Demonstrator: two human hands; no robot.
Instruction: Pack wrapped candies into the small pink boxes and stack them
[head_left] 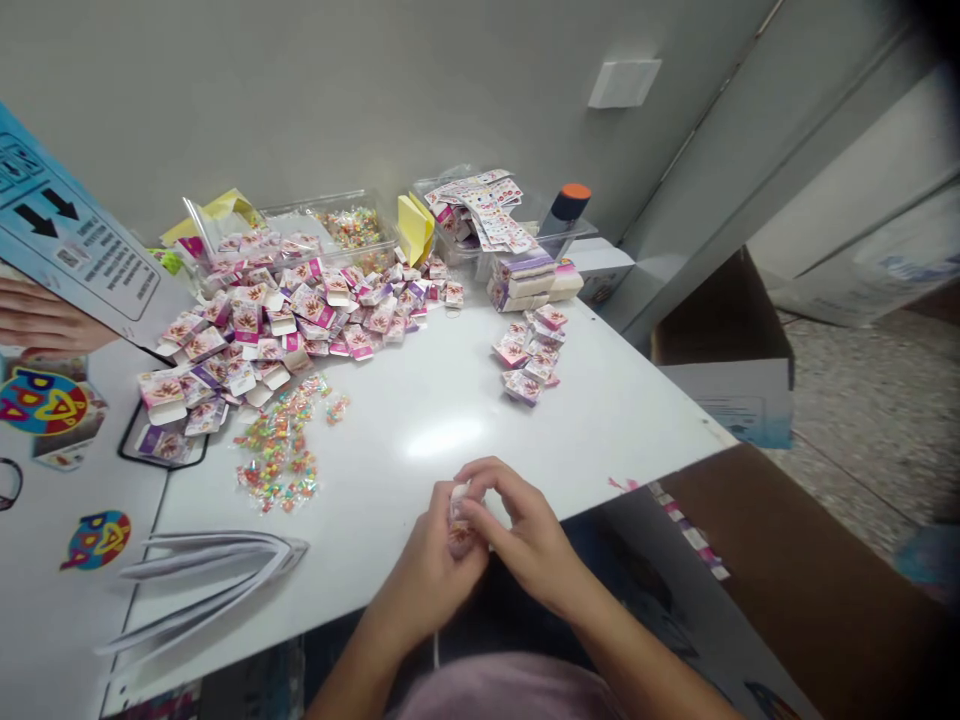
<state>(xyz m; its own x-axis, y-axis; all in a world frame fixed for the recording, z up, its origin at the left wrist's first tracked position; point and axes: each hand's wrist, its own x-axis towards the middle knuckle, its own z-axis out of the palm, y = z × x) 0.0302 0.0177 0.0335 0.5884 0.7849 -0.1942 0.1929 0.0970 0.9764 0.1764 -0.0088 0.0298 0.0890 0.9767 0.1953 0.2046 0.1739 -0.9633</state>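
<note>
Both of my hands meet over the table's front edge. My left hand (442, 560) is wrapped round a small printed box (459, 538) from the left. The thumb and fingers of my right hand (517, 520) close on the box's upper end. Its lower part is partly hidden by my fingers. Beyond my hands, to the left, lie several small clear packets of coloured pieces (281, 450). A large heap of small pink and white boxes (300, 310) is behind them. A smaller group of boxes (531, 355) sits to the right.
Clear plastic trays (367, 235), printed sheets (487, 205), an orange-capped bottle (566, 215) and stacked cards (525, 280) stand along the wall. A folded booklet (217, 575) lies front left. Cardboard boxes (720, 390) are right of the white table (600, 430).
</note>
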